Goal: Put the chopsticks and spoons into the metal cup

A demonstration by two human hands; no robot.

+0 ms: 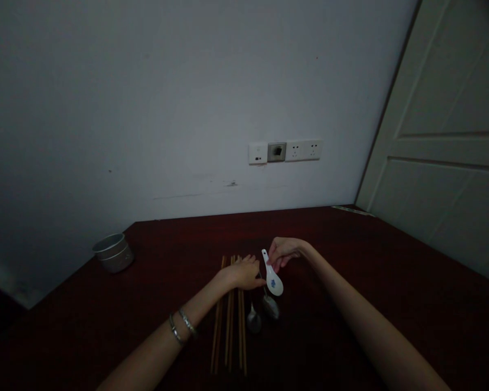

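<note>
My right hand (283,251) pinches the handle of a white ceramic spoon (273,276) with a blue mark on its bowl, holding it just above the dark red table (350,255). Two metal spoons (263,315) lie on the table right under it. My left hand (246,273) is curled, fingers closed over the far ends of several wooden chopsticks (230,331) that lie side by side. What its fingers grip is hard to see. Two bracelets (181,327) sit on my left wrist.
A small metal pot (113,252) stands at the table's back left corner. A white wall with a row of sockets (285,151) runs behind the table. A pale door (444,146) stands at the right.
</note>
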